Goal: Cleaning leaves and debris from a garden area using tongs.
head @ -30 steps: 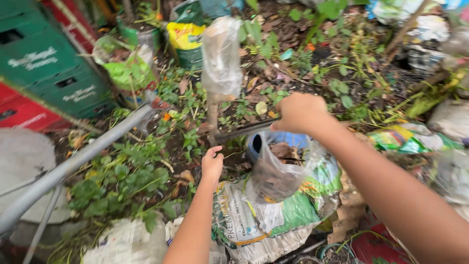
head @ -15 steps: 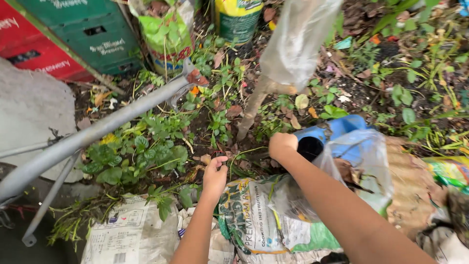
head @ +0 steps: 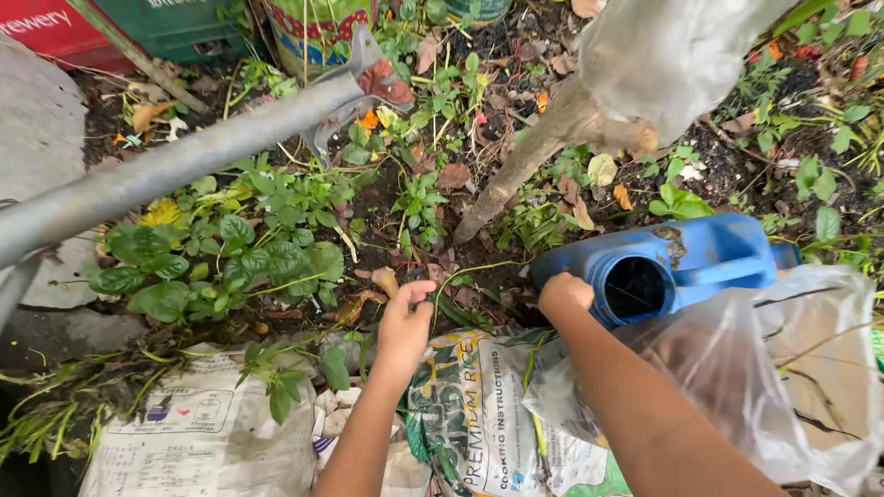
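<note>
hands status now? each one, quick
Left hand: fingers loosely curled, holding nothing, at the weeds.
Right hand: closed by the blue jug; what it grips can't be told.

This was an untidy backyard garden corner, outdoors on bare earth. Dark soil (head: 737,170) strewn with dead leaves (head: 453,175) ran across the top, and low green weeds (head: 230,258) spread at nine o'clock. A thin tree trunk (head: 525,166) rose toward one o'clock. Discarded stuff lay about: printed sacks (head: 203,442) at six and seven o'clock, a blue plastic jug (head: 681,262) on its side at three o'clock, stacked crates (head: 166,23) at eleven, and a grey metal pole (head: 175,166) slanting over a concrete slab (head: 41,120) at ten.
</note>
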